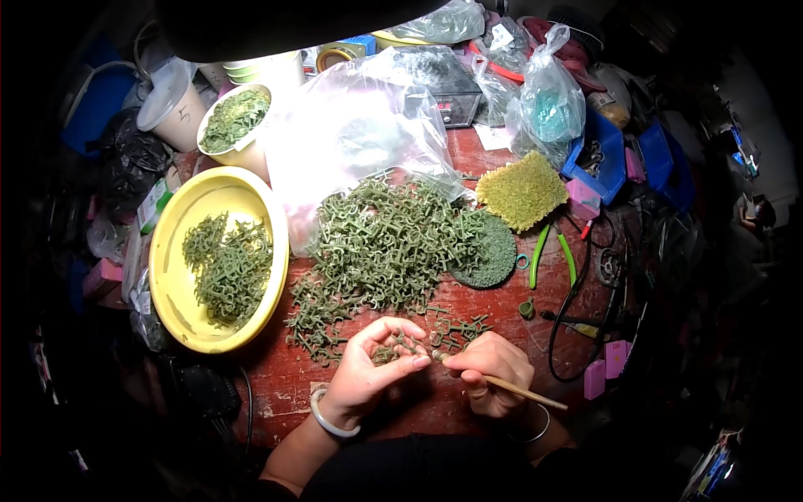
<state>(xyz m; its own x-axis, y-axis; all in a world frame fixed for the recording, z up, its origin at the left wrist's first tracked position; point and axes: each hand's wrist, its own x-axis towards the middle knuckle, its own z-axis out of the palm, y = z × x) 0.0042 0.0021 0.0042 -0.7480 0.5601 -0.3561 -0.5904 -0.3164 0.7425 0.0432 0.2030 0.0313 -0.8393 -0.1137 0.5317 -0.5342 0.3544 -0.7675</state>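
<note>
My left hand [364, 368], with a pale bangle at the wrist, pinches a small green branched piece [407, 342] between thumb and fingers. Closed around a thin tool with a wooden handle [529, 394] is my right hand [495, 368]; the tool's tip meets the fingertips of the left hand, and its exact kind is hard to make out. Just beyond both hands spreads a big heap of similar small green pieces [385, 243], with loose ones scattered toward me. More of them lie in a yellow basin [164, 314] on the left.
Right of the heap are a round green pad [492, 266], a yellow rough-textured block [523, 192] and green-handled pliers [536, 258]. Farther back stand a clear plastic bag [368, 125], a dark scale [435, 75] and white buckets [171, 109]. Blue bins [609, 155] sit at right.
</note>
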